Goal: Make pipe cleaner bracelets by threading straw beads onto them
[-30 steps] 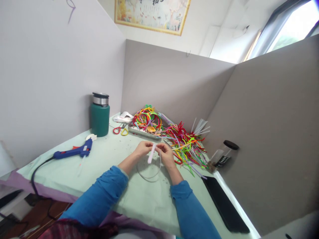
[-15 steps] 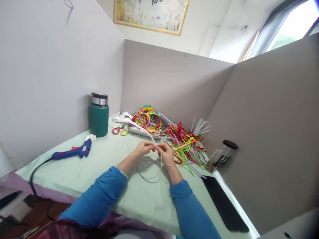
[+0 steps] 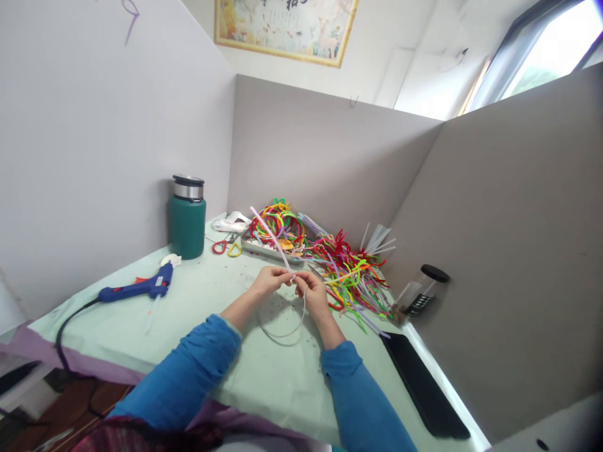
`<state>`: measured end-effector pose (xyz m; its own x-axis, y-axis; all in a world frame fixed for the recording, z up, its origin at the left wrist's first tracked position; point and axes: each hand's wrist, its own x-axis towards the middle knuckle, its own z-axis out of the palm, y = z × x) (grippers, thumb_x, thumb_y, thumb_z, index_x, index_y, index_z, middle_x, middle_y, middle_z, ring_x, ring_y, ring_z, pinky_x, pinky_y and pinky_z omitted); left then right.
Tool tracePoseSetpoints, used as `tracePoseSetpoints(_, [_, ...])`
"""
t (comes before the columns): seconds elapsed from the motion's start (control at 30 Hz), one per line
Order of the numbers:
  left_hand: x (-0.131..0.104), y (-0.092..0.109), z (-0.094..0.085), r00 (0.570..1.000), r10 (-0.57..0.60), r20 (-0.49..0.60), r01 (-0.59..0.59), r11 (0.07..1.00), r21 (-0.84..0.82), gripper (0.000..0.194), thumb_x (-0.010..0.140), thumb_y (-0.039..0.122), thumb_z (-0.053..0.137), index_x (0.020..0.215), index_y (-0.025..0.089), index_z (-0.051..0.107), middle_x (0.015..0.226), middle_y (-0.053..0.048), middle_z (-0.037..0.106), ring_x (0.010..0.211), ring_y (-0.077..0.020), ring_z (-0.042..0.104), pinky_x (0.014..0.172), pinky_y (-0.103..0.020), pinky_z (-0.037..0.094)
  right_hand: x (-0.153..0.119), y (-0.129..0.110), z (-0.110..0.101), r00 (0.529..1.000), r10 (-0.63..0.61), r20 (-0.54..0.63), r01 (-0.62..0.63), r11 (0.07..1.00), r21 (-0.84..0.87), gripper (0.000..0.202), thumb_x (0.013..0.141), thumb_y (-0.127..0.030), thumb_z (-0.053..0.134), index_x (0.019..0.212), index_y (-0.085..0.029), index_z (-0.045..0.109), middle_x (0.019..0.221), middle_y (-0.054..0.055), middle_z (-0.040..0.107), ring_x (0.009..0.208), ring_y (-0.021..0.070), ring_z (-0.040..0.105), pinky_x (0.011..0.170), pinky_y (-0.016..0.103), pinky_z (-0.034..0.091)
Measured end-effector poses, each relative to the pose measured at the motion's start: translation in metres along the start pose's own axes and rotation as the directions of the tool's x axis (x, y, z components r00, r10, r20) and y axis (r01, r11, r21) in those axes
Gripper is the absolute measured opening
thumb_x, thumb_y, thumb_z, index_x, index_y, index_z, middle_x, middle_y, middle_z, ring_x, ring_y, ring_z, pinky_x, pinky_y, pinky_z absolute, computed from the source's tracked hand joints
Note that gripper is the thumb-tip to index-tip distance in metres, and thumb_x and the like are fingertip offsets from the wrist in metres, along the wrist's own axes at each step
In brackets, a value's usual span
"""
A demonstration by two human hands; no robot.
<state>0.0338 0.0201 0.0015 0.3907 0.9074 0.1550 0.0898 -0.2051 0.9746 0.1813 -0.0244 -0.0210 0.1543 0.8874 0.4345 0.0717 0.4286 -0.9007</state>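
Observation:
My left hand (image 3: 272, 280) and my right hand (image 3: 313, 294) meet fingertip to fingertip over the table, both pinched closed. A pale pink pipe cleaner (image 3: 269, 233) rises from between the fingertips, slanting up and to the left. Below the hands hangs a thin greyish hoop (image 3: 284, 345), perhaps a headband, its upper end running into my right fingers. Where pipe cleaner and hoop meet is hidden by the fingertips. Just behind the hands lies a heap of coloured pipe cleaners (image 3: 355, 273).
A metal tray (image 3: 264, 250) holds bright bent hoops. Scissors with red and yellow handles (image 3: 234, 250), a green bottle (image 3: 188, 226) and a blue glue gun (image 3: 136, 290) stand left. At right lie a black flat object (image 3: 424, 386) and a clear black-lidded container (image 3: 424, 289).
The free end of the pink pipe cleaner has swung up and right, now standing steeper and looking shorter. Both hands stay nearly in place.

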Motion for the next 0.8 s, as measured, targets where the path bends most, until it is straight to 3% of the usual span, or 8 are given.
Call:
tracePoseSetpoints(0.37, [0.005, -0.011, 0.003, 0.996, 0.083, -0.016, -0.082, 0.996, 0.027, 0.039, 0.068, 0.051, 0.066, 0.069, 0.013, 0.07, 0.062, -0.003, 0.065, 0.054, -0.011, 0.048, 0.052, -0.023, 0.035, -0.002, 0.003, 0.001, 0.997, -0.081, -0.003, 0.08, 0.983, -0.163, 0.021, 0.082, -0.039, 0.062, 0.085, -0.018, 0.063, 0.065, -0.001, 0.061, 0.053, 0.0121, 0.052, 0.05, 0.024, 0.04])
tracePoseSetpoints(0.53, [0.007, -0.017, 0.004, 0.994, 0.104, -0.038, -0.098, 0.988, 0.123, 0.038, 0.071, 0.05, 0.061, 0.072, 0.013, 0.072, 0.064, -0.003, 0.066, 0.058, -0.0126, 0.052, 0.055, -0.023, 0.036, -0.004, 0.004, 0.001, 0.991, -0.131, -0.018, 0.121, 0.956, -0.269, 0.019, 0.083, -0.035, 0.058, 0.085, -0.017, 0.063, 0.066, 0.0, 0.062, 0.053, 0.0129, 0.052, 0.051, 0.025, 0.04])
tracePoseSetpoints(0.8, [0.003, -0.01, 0.006, 0.995, 0.073, -0.063, -0.071, 0.997, 0.044, 0.035, 0.066, 0.047, 0.066, 0.071, 0.013, 0.072, 0.058, -0.002, 0.061, 0.056, -0.0128, 0.051, 0.056, -0.025, 0.037, -0.007, 0.002, 0.004, 0.983, -0.175, -0.049, 0.15, 0.932, -0.329, 0.018, 0.083, -0.033, 0.056, 0.081, -0.017, 0.065, 0.061, -0.001, 0.06, 0.052, 0.0129, 0.05, 0.051, 0.024, 0.038])
